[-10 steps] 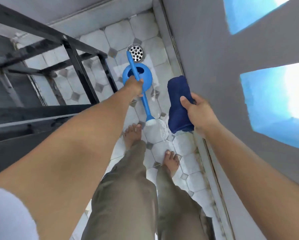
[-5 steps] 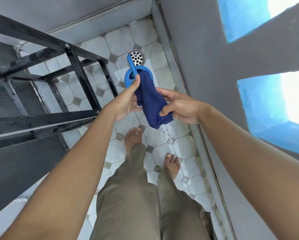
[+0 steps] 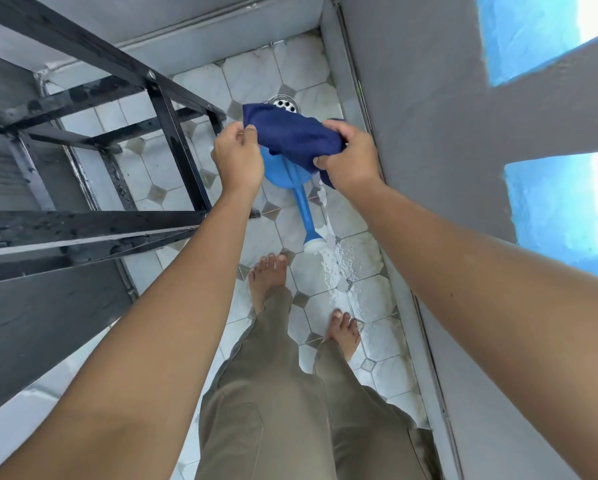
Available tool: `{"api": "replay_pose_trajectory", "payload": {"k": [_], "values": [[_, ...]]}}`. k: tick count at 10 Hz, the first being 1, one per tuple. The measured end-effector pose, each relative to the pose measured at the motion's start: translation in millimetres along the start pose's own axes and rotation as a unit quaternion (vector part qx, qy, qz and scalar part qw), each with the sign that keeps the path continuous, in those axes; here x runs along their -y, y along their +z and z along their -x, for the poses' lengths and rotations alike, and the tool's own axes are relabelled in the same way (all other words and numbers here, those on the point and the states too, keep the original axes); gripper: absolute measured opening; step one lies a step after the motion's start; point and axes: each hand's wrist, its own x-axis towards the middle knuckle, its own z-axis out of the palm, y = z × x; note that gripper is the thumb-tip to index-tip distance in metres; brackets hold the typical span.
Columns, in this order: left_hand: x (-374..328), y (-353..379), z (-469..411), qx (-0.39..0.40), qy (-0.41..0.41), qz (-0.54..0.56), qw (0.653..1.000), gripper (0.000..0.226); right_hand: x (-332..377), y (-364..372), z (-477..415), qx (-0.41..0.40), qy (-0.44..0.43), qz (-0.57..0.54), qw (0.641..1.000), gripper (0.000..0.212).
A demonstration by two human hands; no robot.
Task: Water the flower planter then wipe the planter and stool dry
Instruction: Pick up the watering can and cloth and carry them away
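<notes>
A dark blue cloth (image 3: 292, 135) is held stretched between both hands above the tiled floor (image 3: 377, 299). One end is pinched by the left hand (image 3: 237, 157) between thumb and fingers, while the other end is bunched inside the clenched right hand (image 3: 348, 157). The cloth looks creased and gathered, and a thin stream of water (image 3: 325, 209) runs down from below the right hand, so it is probably soaked. Directly under the cloth a blue watering can (image 3: 287, 174) is seen, its long spout pointing toward the person's bare feet and ending in a white rose (image 3: 314, 244); whether the can rests on the floor cannot be told for certain. A splash of water spreads on the tiles just beside the rose. A round metal drain (image 3: 284, 102) lies beyond the cloth, near the far wall. A wet black metal frame (image 3: 173, 140) stands along the floor's left side.
</notes>
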Motion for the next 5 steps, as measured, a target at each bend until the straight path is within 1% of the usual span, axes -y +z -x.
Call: {"api": "replay_pose_trajectory", "payload": {"k": [1,2,3,4,5], "values": [[4.8,3.8,-12.4,-0.040,-0.030,-0.009,0.999,0.022,-3.8,9.0,-5.9,0.027,-0.061,0.095,0.993,0.070],[19.8,6.7,-24.2,0.060,-0.076,-0.048,0.994,0.036,-20.6,21.7,-13.6,0.139,-0.038,0.176,0.974,0.076],[33.9,17.1,-19.9,0.290,-0.040,-0.094,0.952,0.060,-37.7,31.6,-18.2,0.237,0.017,0.256,0.937,0.072],[41.2,24.9,-6.5,0.385,-0.048,-0.163,0.907,0.073,-37.3,32.6,-15.8,0.217,0.020,0.292,0.931,0.069],[38.1,19.4,5.0,0.367,-0.015,-0.170,0.914,0.074,-25.0,25.3,3.4,0.174,0.008,0.273,0.946,0.065]]}}
